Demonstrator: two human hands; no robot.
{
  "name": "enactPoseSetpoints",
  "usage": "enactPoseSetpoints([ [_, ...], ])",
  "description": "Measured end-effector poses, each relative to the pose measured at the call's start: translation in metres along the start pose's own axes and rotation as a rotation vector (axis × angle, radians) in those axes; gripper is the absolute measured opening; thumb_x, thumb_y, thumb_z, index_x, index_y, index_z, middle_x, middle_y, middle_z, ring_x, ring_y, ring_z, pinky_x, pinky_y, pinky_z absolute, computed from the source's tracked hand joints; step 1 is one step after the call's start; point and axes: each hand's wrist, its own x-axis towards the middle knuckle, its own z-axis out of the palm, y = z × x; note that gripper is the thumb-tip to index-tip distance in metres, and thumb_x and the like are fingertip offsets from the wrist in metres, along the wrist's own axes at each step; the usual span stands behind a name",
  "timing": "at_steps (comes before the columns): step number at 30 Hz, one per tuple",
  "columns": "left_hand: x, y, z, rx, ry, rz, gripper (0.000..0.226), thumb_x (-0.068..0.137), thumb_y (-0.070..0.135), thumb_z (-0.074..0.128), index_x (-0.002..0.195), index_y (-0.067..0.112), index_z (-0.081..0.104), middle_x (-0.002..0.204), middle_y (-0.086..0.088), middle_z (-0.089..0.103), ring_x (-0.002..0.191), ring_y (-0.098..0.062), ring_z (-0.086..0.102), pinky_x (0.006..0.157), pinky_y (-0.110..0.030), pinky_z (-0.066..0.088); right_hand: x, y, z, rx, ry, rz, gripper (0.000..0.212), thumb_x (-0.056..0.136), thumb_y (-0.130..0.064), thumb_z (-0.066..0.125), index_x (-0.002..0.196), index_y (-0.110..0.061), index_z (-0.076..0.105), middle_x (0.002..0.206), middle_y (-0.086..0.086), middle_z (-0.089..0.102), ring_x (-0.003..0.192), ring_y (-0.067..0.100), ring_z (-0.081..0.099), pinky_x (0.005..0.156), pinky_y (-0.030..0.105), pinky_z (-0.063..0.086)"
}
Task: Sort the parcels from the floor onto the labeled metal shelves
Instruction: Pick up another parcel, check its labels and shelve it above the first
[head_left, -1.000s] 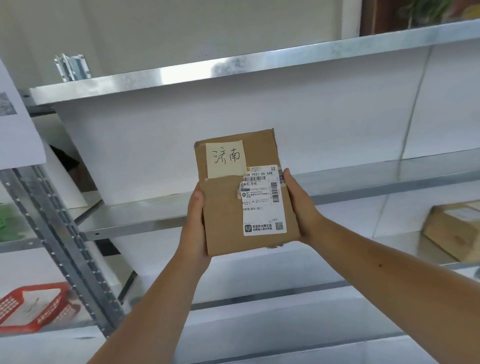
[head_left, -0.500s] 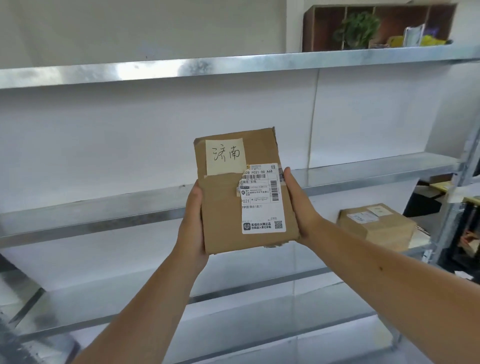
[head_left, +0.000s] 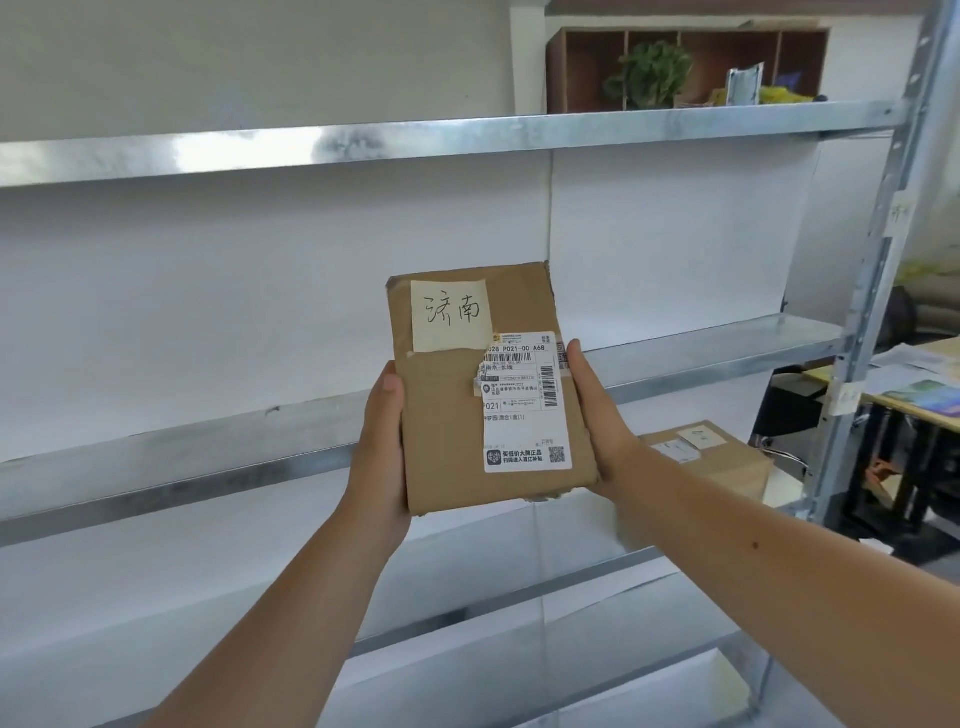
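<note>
I hold a flat brown cardboard parcel (head_left: 447, 415) upright in front of the metal shelves (head_left: 208, 447). It carries a pale yellow handwritten note at its top and a white shipping label on its right half. My left hand (head_left: 382, 447) grips its left edge and my right hand (head_left: 597, 415) grips its right edge. A second brown parcel (head_left: 722, 457) with two labels lies on the lower shelf to the right, behind my right forearm.
A metal upright (head_left: 872, 291) with taped paper labels stands at the right end of the shelves. Beyond it is a desk (head_left: 914, 400) with papers. A wooden cubby unit (head_left: 582, 67) with a plant sits behind the top shelf.
The view has swung right along the shelves: the left upright and red basket are gone, and the right upright and desk have appeared. The parcel stays held in both hands.
</note>
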Motion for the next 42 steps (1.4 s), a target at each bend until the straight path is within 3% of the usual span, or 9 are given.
enactPoseSetpoints([
  [4, 0.029, -0.011, 0.022, -0.024, -0.024, 0.026, 0.062, 0.105, 0.063, 0.034, 0.146, 0.025, 0.061, 0.133, -0.006, 0.075, 0.103, -0.028, 0.073, 0.043, -0.019, 0.051, 0.016, -0.016, -0.026, -0.021, 0.014, -0.018, 0.083, 0.098, -0.077, 0.015, 0.1, -0.032, 0.084, 0.099, 0.001, 0.082, 0.081, 0.023, 0.08, 0.063, 0.041, 0.061],
  [9, 0.062, -0.026, 0.052, -0.024, -0.034, 0.036, 0.079, 0.084, 0.076, 0.045, 0.147, 0.029, 0.059, 0.139, -0.003, 0.072, 0.125, -0.029, 0.07, 0.054, -0.022, 0.057, 0.04, -0.034, -0.063, -0.051, 0.048, -0.028, 0.078, 0.094, -0.082, 0.024, 0.116, -0.03, 0.078, 0.111, 0.007, 0.079, 0.083, 0.032, 0.077, 0.056, 0.041, 0.059],
  [14, 0.091, -0.041, 0.089, -0.021, -0.035, 0.025, 0.062, 0.105, 0.064, 0.035, 0.148, 0.027, 0.059, 0.137, -0.007, 0.073, 0.108, -0.029, 0.071, 0.046, -0.017, 0.051, 0.049, -0.053, -0.106, -0.043, 0.071, -0.07, 0.077, 0.097, -0.078, 0.023, 0.117, -0.026, 0.076, 0.104, 0.005, 0.08, 0.082, 0.03, 0.077, 0.057, 0.038, 0.059],
  [18, 0.101, -0.054, 0.125, -0.021, -0.04, 0.028, 0.062, 0.105, 0.064, 0.035, 0.148, 0.026, 0.059, 0.138, -0.008, 0.072, 0.103, -0.028, 0.069, 0.044, -0.018, 0.051, 0.054, -0.066, -0.149, -0.006, 0.073, -0.06, 0.078, 0.088, -0.087, 0.036, 0.117, -0.03, 0.08, 0.122, 0.01, 0.077, 0.106, 0.041, 0.069, 0.101, 0.072, 0.043],
  [23, 0.109, -0.072, 0.184, -0.018, -0.043, 0.031, 0.061, 0.106, 0.063, 0.034, 0.147, 0.027, 0.06, 0.135, -0.008, 0.074, 0.097, -0.027, 0.07, 0.044, -0.017, 0.05, 0.045, -0.092, -0.205, 0.018, 0.061, -0.035, 0.074, 0.093, -0.082, 0.035, 0.109, -0.029, 0.083, 0.12, 0.009, 0.077, 0.112, 0.039, 0.069, 0.116, 0.066, 0.032],
  [28, 0.107, -0.103, 0.264, -0.056, -0.032, 0.006, 0.063, 0.104, 0.067, 0.034, 0.151, 0.03, 0.056, 0.14, -0.007, 0.072, 0.122, -0.034, 0.068, 0.048, -0.021, 0.055, 0.017, -0.126, -0.272, 0.068, 0.058, -0.028, 0.073, 0.098, -0.075, 0.031, 0.111, -0.024, 0.081, 0.117, 0.009, 0.079, 0.098, 0.028, 0.078, 0.086, 0.044, 0.062],
  [31, 0.109, -0.12, 0.315, -0.089, -0.008, 0.003, 0.064, 0.105, 0.066, 0.034, 0.151, 0.028, 0.057, 0.139, -0.008, 0.072, 0.115, -0.032, 0.07, 0.047, -0.022, 0.055, -0.004, -0.153, -0.312, 0.032, 0.091, -0.042, 0.066, 0.099, -0.072, 0.034, 0.116, -0.023, 0.075, 0.109, 0.008, 0.081, 0.09, 0.026, 0.08, 0.069, 0.037, 0.066],
  [35, 0.118, -0.14, 0.372, -0.107, 0.026, 0.024, 0.062, 0.105, 0.066, 0.037, 0.15, 0.029, 0.058, 0.138, -0.003, 0.073, 0.124, -0.026, 0.072, 0.076, -0.034, 0.065, -0.014, -0.183, -0.366, 0.011, 0.094, -0.056, 0.065, 0.096, -0.074, 0.041, 0.123, -0.025, 0.073, 0.121, 0.01, 0.078, 0.1, 0.03, 0.078, 0.079, 0.043, 0.064],
  [42, 0.138, -0.154, 0.436, -0.111, 0.021, 0.014, 0.06, 0.105, 0.064, 0.038, 0.149, 0.029, 0.059, 0.135, -0.004, 0.075, 0.118, -0.023, 0.075, 0.074, -0.033, 0.065, -0.011, -0.213, -0.427, 0.043, 0.081, -0.033, 0.073, 0.092, -0.076, 0.043, 0.138, -0.023, 0.066, 0.134, 0.013, 0.072, 0.112, 0.034, 0.073, 0.085, 0.044, 0.062],
])
